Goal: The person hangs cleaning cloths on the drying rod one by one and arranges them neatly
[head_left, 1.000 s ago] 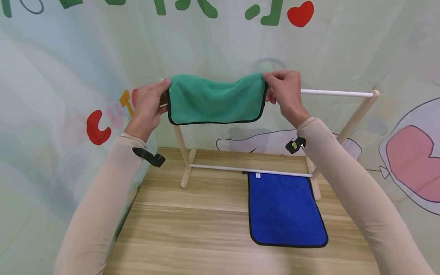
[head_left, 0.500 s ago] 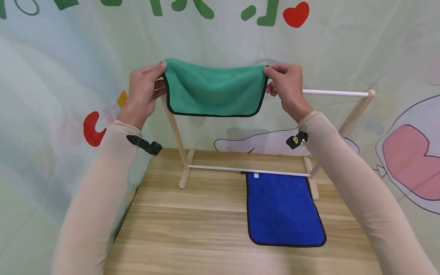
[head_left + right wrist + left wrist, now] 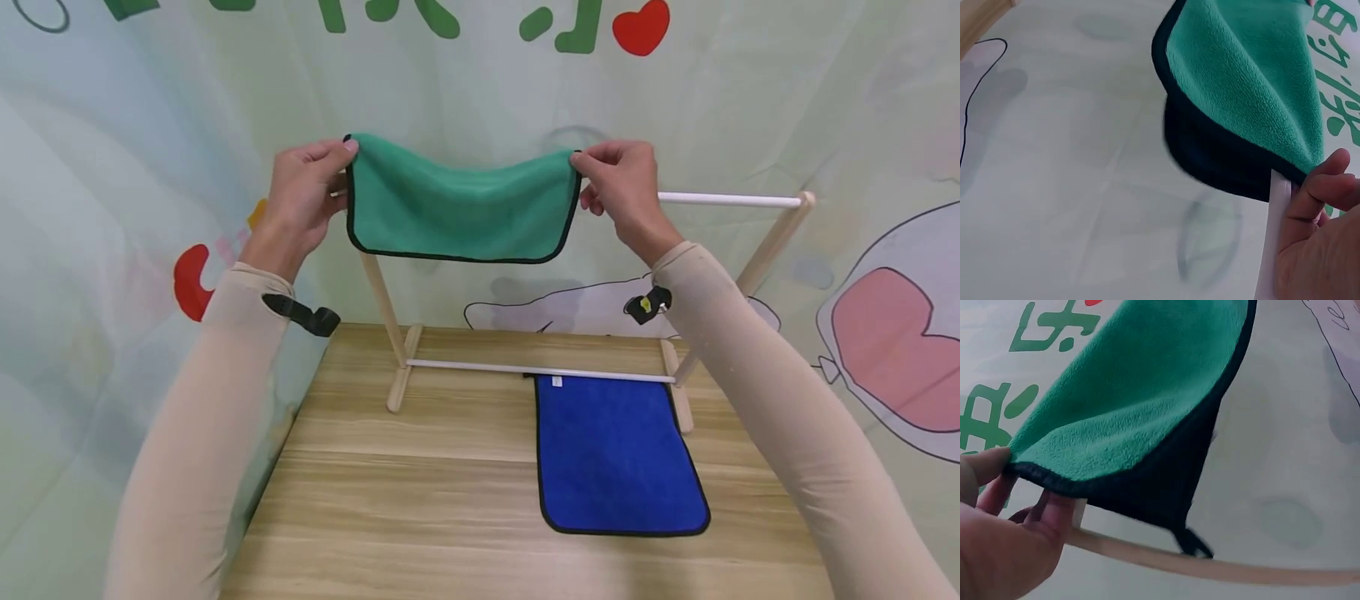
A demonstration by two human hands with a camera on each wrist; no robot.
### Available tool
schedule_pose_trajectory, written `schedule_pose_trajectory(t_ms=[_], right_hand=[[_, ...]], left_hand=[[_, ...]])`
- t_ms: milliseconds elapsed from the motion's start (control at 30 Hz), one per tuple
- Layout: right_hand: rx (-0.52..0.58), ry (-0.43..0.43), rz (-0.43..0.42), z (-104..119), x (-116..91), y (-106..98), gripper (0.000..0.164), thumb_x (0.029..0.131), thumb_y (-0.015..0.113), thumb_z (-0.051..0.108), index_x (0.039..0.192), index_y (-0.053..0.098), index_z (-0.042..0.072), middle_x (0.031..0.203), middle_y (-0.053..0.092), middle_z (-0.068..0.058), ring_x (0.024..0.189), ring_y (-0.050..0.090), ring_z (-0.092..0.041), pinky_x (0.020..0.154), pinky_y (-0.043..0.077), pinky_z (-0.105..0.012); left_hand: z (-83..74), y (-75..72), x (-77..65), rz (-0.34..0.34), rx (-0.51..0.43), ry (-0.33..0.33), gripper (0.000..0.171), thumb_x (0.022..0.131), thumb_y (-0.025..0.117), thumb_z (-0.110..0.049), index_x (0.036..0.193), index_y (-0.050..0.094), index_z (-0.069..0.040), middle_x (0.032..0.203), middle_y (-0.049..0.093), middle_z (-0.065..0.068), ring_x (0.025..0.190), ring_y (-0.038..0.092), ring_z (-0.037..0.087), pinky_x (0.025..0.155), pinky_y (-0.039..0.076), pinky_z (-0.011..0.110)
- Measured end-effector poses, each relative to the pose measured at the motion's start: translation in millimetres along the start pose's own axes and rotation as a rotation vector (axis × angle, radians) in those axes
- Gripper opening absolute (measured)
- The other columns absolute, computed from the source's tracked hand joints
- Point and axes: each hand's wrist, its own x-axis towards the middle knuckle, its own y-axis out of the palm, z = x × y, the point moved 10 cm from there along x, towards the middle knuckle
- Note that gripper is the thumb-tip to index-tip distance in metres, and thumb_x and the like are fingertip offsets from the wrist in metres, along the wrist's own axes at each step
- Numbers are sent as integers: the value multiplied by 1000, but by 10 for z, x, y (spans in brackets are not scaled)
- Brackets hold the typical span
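The left hand [image 3: 300, 196] and the right hand [image 3: 626, 187] each pinch an upper corner of the green cloth [image 3: 465, 208], fingers curled behind it. It sags between them over the left part of the white top bar [image 3: 727, 200], its dark-backed flap falling on the far side. The left corner looks a little higher, so an uneven pull could leave it crooked or let the heavier-hanging side drag it off. With so much slack, it might also bunch. In the left wrist view, a small loop [image 3: 1194, 544] overlaps the wooden post [image 3: 1272, 573]; it might snag there if the cloth shifts. The right hand's curled fingers lie against or just beside the bar, so a hard tug could jog the rack. Its feet stand on the surface [image 3: 420, 500], near the blue cloth [image 3: 622, 454], which could get dragged if they slid.
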Motion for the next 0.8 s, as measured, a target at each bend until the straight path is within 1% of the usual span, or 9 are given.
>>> schedule_pose_trajectory(t_ms=[100,200,233,300,433,500,600,700,800], right_hand=[[-53,-8,11,9,-16,29,18,105,77,20,106,80,3,84,68,-9,50,58,-15,47,47,-20],[-95,-26,25,21,-35,60,19,105,76,20,106,81,2,81,68,-10,49,58,-15,46,47,-21],[-107,-32,29,23,-41,70,19,104,76,21,106,81,2,80,69,-9,49,58,-15,46,48,-21],[-135,-51,34,27,-55,87,20,104,76,21,105,81,2,78,69,-9,49,59,-16,46,48,-22],[-198,-101,37,16,-99,96,22,104,75,23,104,82,2,77,70,-8,49,60,-18,45,48,-22],[-234,-138,31,-2,-151,95,24,105,74,25,104,83,3,80,72,-11,50,61,-20,46,48,-23],[-274,-194,19,-65,-250,98,27,106,73,29,106,84,4,86,76,-13,52,65,-24,46,48,-23],[-282,-230,22,-169,-336,109,29,108,72,31,110,83,4,93,79,-13,54,67,-23,48,49,-23],[-278,-234,53,-294,-380,124,27,108,73,29,114,82,3,98,79,-14,56,68,-20,48,48,-23]], left_hand=[[-27,-53,-58,-15,94,63,20,103,81,-21,109,84,-2,102,73,7,84,73,19,74,64,25],[-75,-136,-124,-77,188,133,19,103,82,-22,107,85,-4,101,73,5,83,72,18,75,64,25],[-88,-166,-146,-102,217,150,19,102,82,-23,107,85,-6,101,73,4,82,72,18,76,63,25],[-101,-201,-175,-125,253,173,19,102,81,-24,108,85,-6,105,71,4,83,71,18,76,63,24],[-33,-251,-207,-126,297,166,22,102,82,-26,109,85,-6,104,73,3,86,73,19,77,63,22],[39,-266,-223,-113,305,152,23,101,83,-27,108,86,-5,102,75,3,88,74,19,77,64,22],[167,-305,-252,-114,311,133,22,101,84,-27,107,86,-6,101,76,1,87,75,17,78,64,22],[278,-342,-267,-114,325,125,22,101,84,-27,108,86,-6,99,77,0,86,76,16,78,64,23],[385,-374,-267,-97,328,116,27,101,84,-28,114,84,-4,99,77,0,86,77,16,81,65,24]])
